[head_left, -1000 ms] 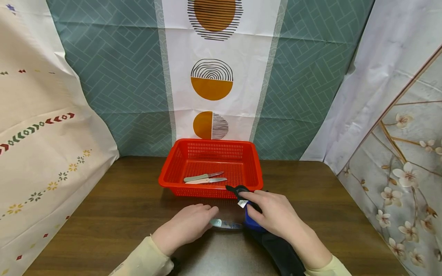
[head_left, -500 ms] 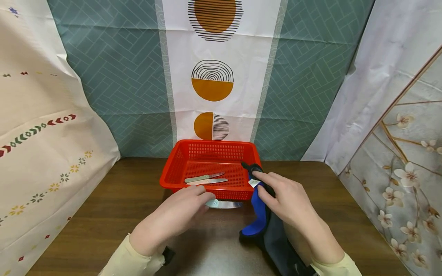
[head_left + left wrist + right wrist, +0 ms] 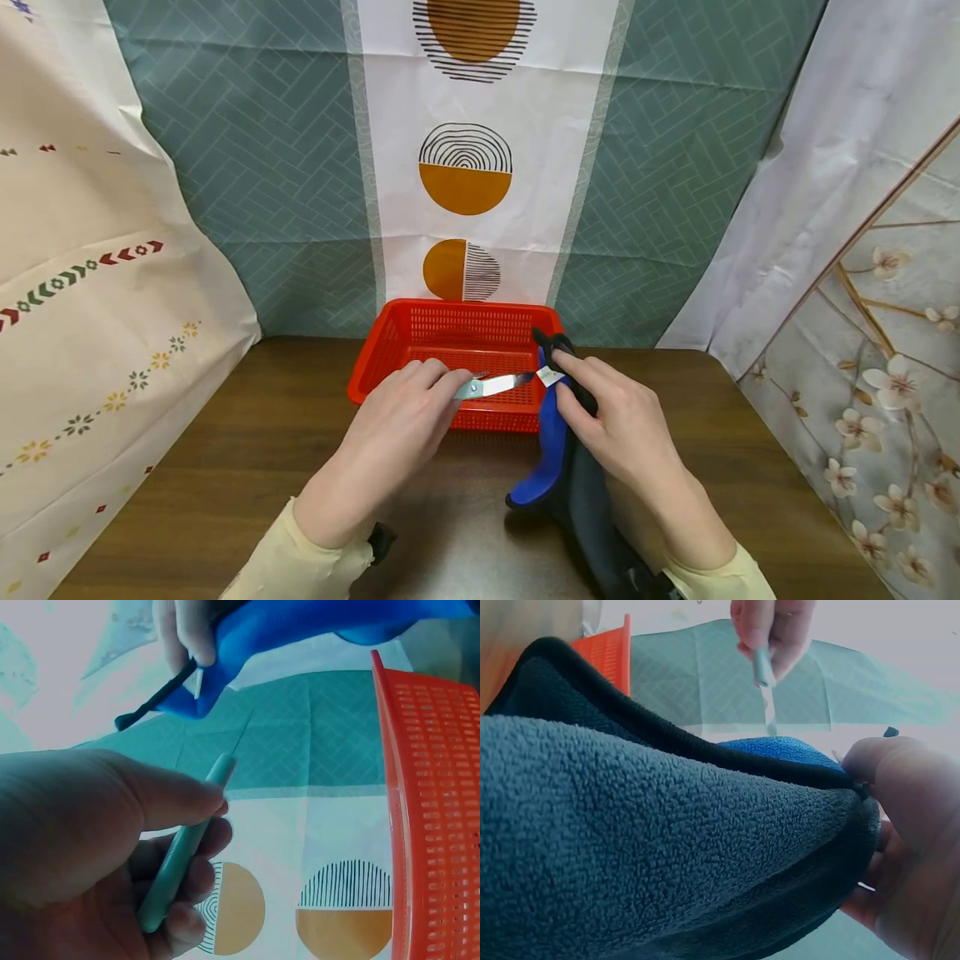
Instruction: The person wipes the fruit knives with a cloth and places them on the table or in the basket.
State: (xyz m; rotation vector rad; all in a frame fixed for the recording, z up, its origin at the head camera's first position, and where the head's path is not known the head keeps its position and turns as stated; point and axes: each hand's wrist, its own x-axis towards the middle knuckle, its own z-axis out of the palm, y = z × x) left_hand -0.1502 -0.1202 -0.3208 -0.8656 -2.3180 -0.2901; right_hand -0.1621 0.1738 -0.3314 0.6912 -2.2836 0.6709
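Note:
My left hand [image 3: 390, 433] grips a small knife [image 3: 495, 385] by its mint-green handle, thumb along the side in the left wrist view. The blade points right, its tip close to the cloth's white tag [image 3: 550, 377]. In my right hand [image 3: 626, 421] I pinch the top end of a dark grey and blue cloth [image 3: 592, 508], which hangs down in folds towards the table. In the right wrist view the cloth [image 3: 660, 832] shows a fuzzy grey terry face with black edging. Both hands are raised at the front of a red basket [image 3: 487, 417].
The red basket stands at the back middle of the brown wooden table [image 3: 247, 467]. Two knives lay inside it earlier; my left hand and the held knife now mostly cover them. A patterned curtain [image 3: 660, 192] hangs behind, with more fabric at both sides.
My left hand has lifted the knife up from low over the table to the basket's level. My right hand has raised the cloth, so its blue side hangs unfolded.

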